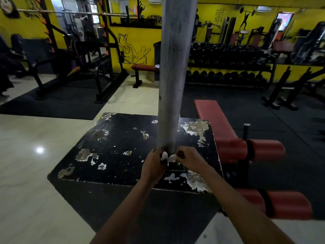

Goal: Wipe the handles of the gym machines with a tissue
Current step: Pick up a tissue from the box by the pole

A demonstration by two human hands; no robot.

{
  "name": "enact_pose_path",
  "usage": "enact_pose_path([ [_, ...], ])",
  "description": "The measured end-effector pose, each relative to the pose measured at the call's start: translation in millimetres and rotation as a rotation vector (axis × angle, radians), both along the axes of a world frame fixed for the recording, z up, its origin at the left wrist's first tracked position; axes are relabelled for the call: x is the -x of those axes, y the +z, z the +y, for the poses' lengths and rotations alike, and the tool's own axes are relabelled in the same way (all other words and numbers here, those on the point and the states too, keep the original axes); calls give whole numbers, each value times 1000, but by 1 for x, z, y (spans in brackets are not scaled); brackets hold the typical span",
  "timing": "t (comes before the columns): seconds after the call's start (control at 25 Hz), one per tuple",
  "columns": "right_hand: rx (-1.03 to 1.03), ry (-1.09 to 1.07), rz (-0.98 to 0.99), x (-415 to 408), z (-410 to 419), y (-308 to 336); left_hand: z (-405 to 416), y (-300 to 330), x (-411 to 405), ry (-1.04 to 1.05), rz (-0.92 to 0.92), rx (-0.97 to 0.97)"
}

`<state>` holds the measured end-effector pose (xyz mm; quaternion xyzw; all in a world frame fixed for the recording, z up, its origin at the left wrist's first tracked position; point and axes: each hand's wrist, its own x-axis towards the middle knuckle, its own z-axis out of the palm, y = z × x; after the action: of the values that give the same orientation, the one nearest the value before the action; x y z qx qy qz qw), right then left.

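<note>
Both hands meet just near the grey pole [173, 71], over the chipped black table [112, 147]. The left hand [154, 166] pinches a white tissue [166, 155] with curled fingers, and the right hand [189, 158] pinches the other end, so the tissue stretches between them. Under the hands lies a dark green packet [177, 169] on the table. To the right stands a red bench [216, 120] with red roller pads [267, 147]; a dumbbell rack [228, 67] lines the far yellow wall.

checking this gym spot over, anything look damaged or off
Yes: the black platform under the grey pole is badly worn, its coating flaked off in pale patches, mostly along the edges and corners.
</note>
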<state>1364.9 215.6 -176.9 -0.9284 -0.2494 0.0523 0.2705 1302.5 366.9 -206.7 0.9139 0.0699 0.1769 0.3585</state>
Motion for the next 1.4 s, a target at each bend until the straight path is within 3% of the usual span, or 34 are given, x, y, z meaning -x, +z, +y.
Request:
enact_pose_path([
  [0.12,59,-24,-24,3,4,5,3,-2,2,-71,-5,32],
  [0.4,168,-9,-92,4,9,15,7,-1,-1,-166,35,-160],
  [0.8,134,8,-118,1,6,22,12,-5,-2,-209,72,-330],
  [1.12,20,14,-177,-6,1,37,11,-3,1,-238,79,-185],
  [1.4,-12,-20,-173,0,2,40,8,-1,3,-221,56,-233],
])
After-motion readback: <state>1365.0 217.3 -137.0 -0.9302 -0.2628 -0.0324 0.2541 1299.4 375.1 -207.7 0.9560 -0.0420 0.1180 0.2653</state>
